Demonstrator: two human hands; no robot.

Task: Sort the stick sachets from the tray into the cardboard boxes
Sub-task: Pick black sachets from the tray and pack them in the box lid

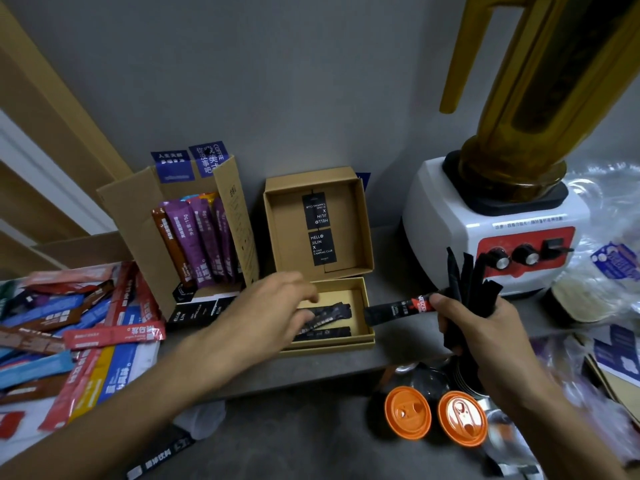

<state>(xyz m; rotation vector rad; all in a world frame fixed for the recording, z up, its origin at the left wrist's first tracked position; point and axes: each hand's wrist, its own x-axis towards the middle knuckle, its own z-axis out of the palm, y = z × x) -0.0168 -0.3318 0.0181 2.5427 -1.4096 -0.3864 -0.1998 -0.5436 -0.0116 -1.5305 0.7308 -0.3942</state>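
A: What is far on your left?
B: A heap of long red, blue and brown stick sachets (69,327) lies on the flat white tray (145,358) on the grey desk (391,344).
A: What comes next?
B: A tall brown cardboard box (235,216) stands open. Purple stick sachets (197,237) stand upright inside it.
A: Where is your left hand?
B: Your left hand (277,308) reaches into the low tan cardboard box (332,346), whose lid is flipped up. Your fingers are stretched out and loose. They lie on the flat black stick sachets (329,315) in the box.
A: And your right hand?
B: Your right hand (485,323) is just beside that box. It is curled tight round a bunch of black stick sachets (464,275). One black and red stick sachet (398,306) pokes out to the box edge.
A: What is behind it?
B: A white blender base with a red front (450,220).
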